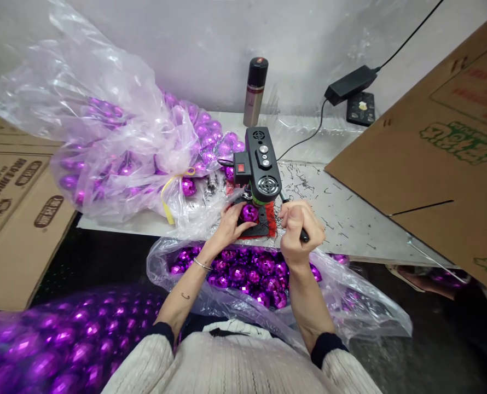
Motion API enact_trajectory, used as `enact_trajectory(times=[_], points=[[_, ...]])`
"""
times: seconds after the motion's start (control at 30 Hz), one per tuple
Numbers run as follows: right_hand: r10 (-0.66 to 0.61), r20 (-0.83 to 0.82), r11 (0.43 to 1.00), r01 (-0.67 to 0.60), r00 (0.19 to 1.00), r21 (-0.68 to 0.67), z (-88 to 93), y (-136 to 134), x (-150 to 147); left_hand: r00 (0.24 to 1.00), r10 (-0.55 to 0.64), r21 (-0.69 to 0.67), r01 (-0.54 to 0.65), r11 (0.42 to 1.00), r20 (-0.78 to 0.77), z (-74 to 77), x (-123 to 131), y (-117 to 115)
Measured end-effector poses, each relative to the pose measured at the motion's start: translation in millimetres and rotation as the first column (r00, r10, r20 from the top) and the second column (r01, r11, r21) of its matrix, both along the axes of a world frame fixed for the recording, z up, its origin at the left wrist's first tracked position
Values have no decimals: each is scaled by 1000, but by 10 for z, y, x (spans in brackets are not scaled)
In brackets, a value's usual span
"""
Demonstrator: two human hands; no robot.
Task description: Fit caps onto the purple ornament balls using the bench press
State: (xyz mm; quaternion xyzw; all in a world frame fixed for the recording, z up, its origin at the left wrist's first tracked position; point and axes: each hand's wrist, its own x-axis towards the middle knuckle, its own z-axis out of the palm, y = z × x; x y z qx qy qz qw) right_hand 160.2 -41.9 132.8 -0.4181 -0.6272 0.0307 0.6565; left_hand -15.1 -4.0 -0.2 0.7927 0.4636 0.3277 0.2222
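Note:
A small black bench press machine (261,164) stands on the white table (350,219). My left hand (229,221) pinches a faceted purple ball (249,213) on the machine's base, right under its head. My right hand (299,227) is a fist wrapped round the machine's black lever handle (303,236), just right of the ball. Below both hands, an open plastic bag of purple balls (247,271) sits in my lap.
A large clear bag of purple balls (116,148) lies on the table's left. More purple balls (58,345) fill the lower left. Cardboard sheets stand at left (17,202) and right (444,148). A flask (255,91) and power adapter (351,83) sit at the back. Small metal bits litter the tabletop.

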Motion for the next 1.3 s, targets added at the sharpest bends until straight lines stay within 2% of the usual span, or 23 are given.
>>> enact_trajectory(times=[0.1,0.17,0.37,0.5,0.67,0.8,0.9,1.3], points=[[20,3,1000,-20,1000,15,-3,-9,9,999,0,-15,-1,1000,-37,94,17,18],[28,11,999,-28,1000,15,-10,-14,15,999,26,-33,-27,999,-35,92,64,42],[0,33,1000,0,999,6,-27,-24,20,987,113,-31,-110,993,118,-150,251,51],[0,53,1000,-1,999,5,-67,-48,33,972,162,-29,-160,987,167,-260,276,-2],[-11,75,1000,9,997,21,-326,-72,63,973,154,-11,-154,988,169,-283,254,-20],[-13,89,993,3,996,114,-611,-30,62,973,166,-13,-166,986,160,-288,257,-23],[-23,59,987,13,998,159,-748,11,41,973,166,-12,-167,986,157,-282,258,-33],[16,-5,980,-15,1000,197,-901,55,19,969,168,-29,-166,986,179,-279,263,-35]])
